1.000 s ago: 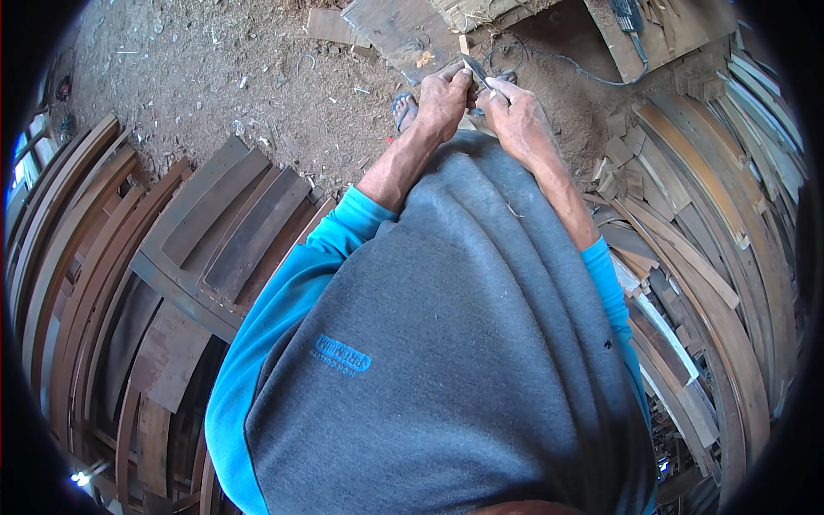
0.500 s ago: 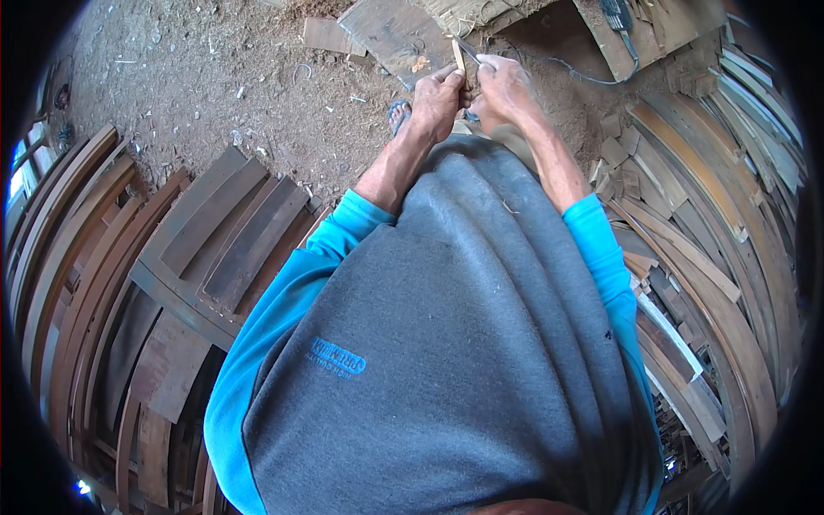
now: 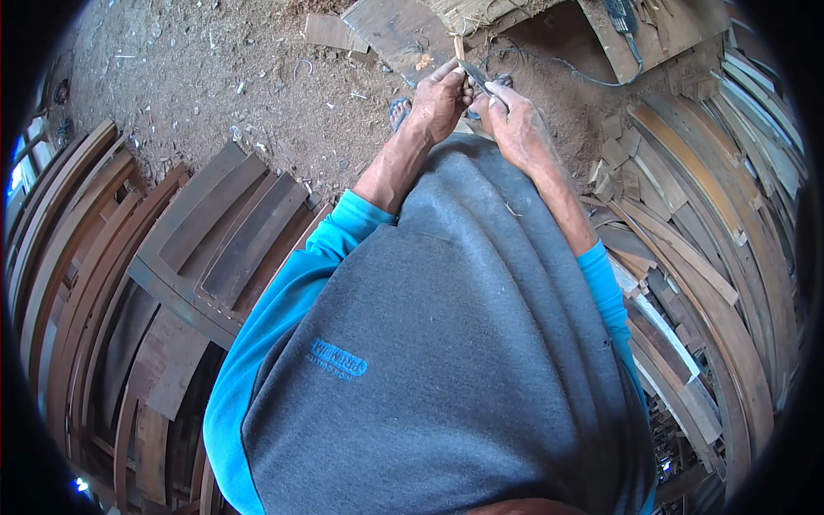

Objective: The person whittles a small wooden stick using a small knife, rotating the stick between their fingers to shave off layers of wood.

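A thin light-coloured strip of wood (image 3: 459, 46) sticks up out of my left hand (image 3: 439, 101), whose fingers are closed round its lower part. My right hand (image 3: 518, 129) grips a dark-bladed knife (image 3: 475, 75). Its blade slants up and left against the strip, close to my left thumb. The knife's handle is mostly hidden in my right fist. Both hands are close together in front of my knees, above my sandalled feet (image 3: 400, 112).
A flat board (image 3: 390, 39) with pale shavings lies ahead. To the right, a corded power tool (image 3: 620, 19) rests on another board (image 3: 661, 43). Stacked planks (image 3: 94, 249) fill the left side, and more timber (image 3: 704, 215) with offcuts lies at right.
My right hand has drawn back toward me and to the right, bringing the blade down along the strip. My left hand has barely moved.
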`<state>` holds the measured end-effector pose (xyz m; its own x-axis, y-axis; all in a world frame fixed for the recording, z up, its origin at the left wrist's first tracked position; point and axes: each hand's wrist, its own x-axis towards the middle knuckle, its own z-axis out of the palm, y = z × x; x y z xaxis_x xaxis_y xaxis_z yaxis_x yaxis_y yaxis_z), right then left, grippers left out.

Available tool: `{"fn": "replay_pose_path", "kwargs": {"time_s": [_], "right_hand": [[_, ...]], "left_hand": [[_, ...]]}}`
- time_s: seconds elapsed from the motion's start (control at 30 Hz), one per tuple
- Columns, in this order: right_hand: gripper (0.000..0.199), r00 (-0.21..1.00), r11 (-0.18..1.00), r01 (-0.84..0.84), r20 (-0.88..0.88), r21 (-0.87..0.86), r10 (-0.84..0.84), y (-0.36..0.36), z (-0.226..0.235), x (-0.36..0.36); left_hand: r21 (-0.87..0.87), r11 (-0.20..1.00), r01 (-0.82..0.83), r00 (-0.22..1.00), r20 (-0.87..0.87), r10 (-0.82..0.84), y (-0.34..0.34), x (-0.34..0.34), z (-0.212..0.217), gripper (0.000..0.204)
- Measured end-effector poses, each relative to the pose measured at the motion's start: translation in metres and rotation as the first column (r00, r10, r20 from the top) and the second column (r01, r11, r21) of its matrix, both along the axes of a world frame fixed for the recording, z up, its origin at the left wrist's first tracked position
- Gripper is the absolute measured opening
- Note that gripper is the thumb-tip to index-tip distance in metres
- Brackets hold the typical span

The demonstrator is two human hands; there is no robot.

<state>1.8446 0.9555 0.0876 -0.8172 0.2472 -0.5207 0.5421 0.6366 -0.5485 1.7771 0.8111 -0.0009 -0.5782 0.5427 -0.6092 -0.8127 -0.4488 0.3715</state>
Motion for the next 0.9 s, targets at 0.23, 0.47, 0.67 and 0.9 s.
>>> {"fn": "replay_pose_path", "kwargs": {"time_s": [0.23, 0.47, 0.67, 0.9], "right_hand": [[0.042, 1.0, 1.0, 0.01, 0.021, -0.006, -0.01, -0.003, 0.01, -0.005], [0.043, 0.998, 0.992, 0.046, -0.033, -0.114, -0.05, 0.012, -0.013, -0.019], [0.043, 0.999, 0.998, 0.036, -0.008, -0.048, -0.037, 0.004, 0.012, -0.013], [0.043, 0.999, 1.0, -0.006, 0.036, 0.028, 0.005, -0.001, 0.002, -0.008]], "left_hand": [[0.011, 1.0, 0.003, 1.0, 0.01, -0.003, 0.001, -0.001, -0.001, 0.024], [0.014, 0.998, -0.055, 0.991, 0.12, 0.053, 0.0, 0.0, 0.001, 0.032], [-0.232, 0.972, 0.049, 0.998, 0.035, -0.042, 0.0, 0.001, 0.012, 0.034], [-0.456, 0.882, 0.116, 0.975, -0.119, -0.19, 0.006, -0.003, 0.027, 0.03]]}}
